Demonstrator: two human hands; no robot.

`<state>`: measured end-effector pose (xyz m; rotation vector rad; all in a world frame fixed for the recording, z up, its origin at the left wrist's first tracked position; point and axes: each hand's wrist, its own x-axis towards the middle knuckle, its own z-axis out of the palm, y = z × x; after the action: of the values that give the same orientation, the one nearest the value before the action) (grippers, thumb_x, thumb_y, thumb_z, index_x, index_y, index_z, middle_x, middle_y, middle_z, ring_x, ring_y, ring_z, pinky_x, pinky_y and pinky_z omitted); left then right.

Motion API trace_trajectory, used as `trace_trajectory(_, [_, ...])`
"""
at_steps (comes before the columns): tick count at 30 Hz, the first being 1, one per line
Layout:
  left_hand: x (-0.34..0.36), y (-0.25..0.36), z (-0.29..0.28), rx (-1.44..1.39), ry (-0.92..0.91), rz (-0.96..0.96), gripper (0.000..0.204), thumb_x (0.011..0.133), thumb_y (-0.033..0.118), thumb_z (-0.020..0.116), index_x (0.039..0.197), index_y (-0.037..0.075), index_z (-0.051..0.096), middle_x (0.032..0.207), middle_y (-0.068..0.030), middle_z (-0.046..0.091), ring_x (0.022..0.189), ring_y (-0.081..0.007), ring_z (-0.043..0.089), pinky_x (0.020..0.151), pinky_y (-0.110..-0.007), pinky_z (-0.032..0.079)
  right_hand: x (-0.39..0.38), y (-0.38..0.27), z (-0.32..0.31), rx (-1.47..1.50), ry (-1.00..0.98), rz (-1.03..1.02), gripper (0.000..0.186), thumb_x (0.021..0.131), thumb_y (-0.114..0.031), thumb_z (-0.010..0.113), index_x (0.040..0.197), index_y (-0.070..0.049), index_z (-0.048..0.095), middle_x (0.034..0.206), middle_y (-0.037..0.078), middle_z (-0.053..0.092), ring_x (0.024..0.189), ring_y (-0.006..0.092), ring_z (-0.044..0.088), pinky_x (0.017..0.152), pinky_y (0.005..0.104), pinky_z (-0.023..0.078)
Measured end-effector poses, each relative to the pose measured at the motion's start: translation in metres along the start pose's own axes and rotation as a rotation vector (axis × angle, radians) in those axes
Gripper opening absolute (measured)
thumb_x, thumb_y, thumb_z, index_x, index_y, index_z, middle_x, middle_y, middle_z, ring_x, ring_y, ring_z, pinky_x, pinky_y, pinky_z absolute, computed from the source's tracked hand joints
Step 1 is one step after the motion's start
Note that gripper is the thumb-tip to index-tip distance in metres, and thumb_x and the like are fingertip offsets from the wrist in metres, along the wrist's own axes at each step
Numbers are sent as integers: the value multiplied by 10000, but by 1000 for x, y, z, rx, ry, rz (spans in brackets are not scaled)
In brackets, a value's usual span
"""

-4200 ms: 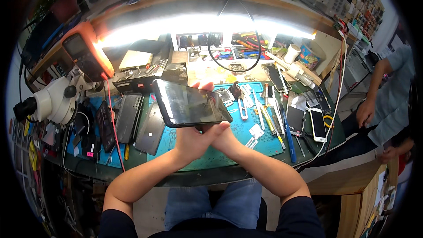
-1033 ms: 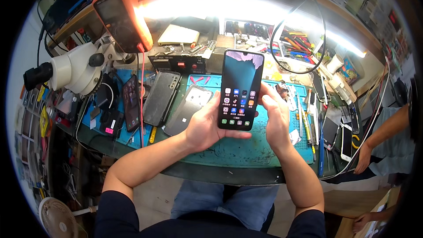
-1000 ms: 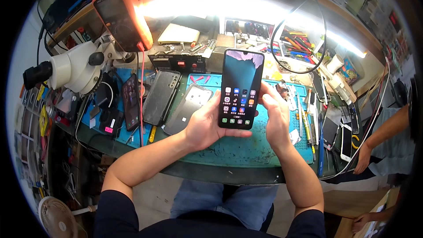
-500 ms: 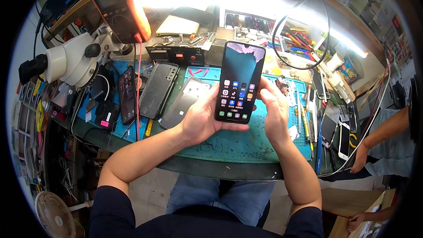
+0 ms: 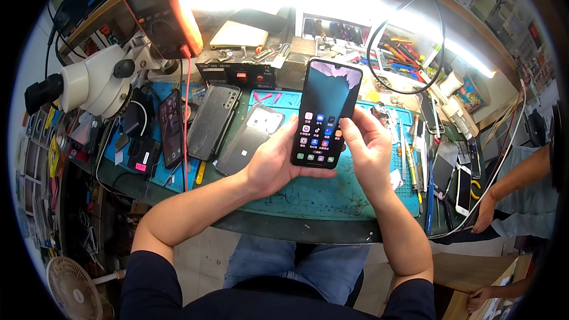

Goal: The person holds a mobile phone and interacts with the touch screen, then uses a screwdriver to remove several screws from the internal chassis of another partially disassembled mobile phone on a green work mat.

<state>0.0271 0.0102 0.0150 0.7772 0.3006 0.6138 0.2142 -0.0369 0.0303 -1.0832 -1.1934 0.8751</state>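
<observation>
Over the blue mat [image 5: 296,201], the left hand [image 5: 269,165] grasps a lit phone [image 5: 327,98], fingers of the right hand [image 5: 373,154] at its edge, their grip unclear.

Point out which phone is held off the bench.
The black phone in the left hand, showing app icons; the white phone and the others rest on the bench.

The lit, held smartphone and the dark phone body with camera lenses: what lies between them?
In the head view, a grey phone back panel lies between them, partly covered by the left hand; small pink pieces lie beyond it.
</observation>
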Motion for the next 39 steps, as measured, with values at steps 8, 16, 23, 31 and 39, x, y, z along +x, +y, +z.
trace_trajectory(8, [-1, 3, 0, -75, -77, -19, 624, 1118, 514, 200, 1521, 82, 400, 1377, -112, 589, 1241, -247, 617, 1033, -540, 559, 7, 1, -4, 194, 8, 27, 267, 1066, -158, 554, 1204, 22, 695, 1038, 25, 715, 955, 82, 615, 855, 264, 484])
trace_trajectory(16, [-7, 4, 7, 80, -100, 10, 648, 994, 146, 679, 1537, 49, 337, 1474, -117, 511, 1332, -234, 554, 1123, -507, 492, 9, 0, -10, 472, 101, 187, 247, 1080, -188, 526, 1195, -33, 680, 1113, 47, 717, 1007, 123, 657, 875, 310, 501])
trace_trajectory(23, [-9, -21, 5, 202, 146, 201, 363, 1002, 89, 673, 1351, 24, 596, 1308, -97, 669, 1224, -210, 631, 1091, -441, 507, 5, 1, -10, 541, 133, 134, 291, 1100, -210, 496, 1269, -30, 650, 1169, 60, 712, 1077, 149, 656, 928, 365, 512])
trace_trajectory(31, [-35, -28, 16, 184, 303, 307, 290, 989, 37, 676, 1277, 8, 651, 1203, -85, 719, 1124, -180, 677, 1014, -367, 563, -3, -5, 4, 571, 71, 199, 250, 1089, -209, 520, 1250, -61, 642, 1172, 40, 711, 1093, 148, 662, 960, 384, 511])
trace_trajectory(39, [-52, -46, 18, 253, 403, 455, 254, 991, 32, 674, 1238, -26, 672, 1164, -113, 733, 1073, -189, 702, 972, -375, 591, -7, 6, 11, 562, -46, 253, 302, 1093, -222, 498, 1273, -22, 635, 1189, 74, 722, 1079, 171, 689, 933, 367, 532])
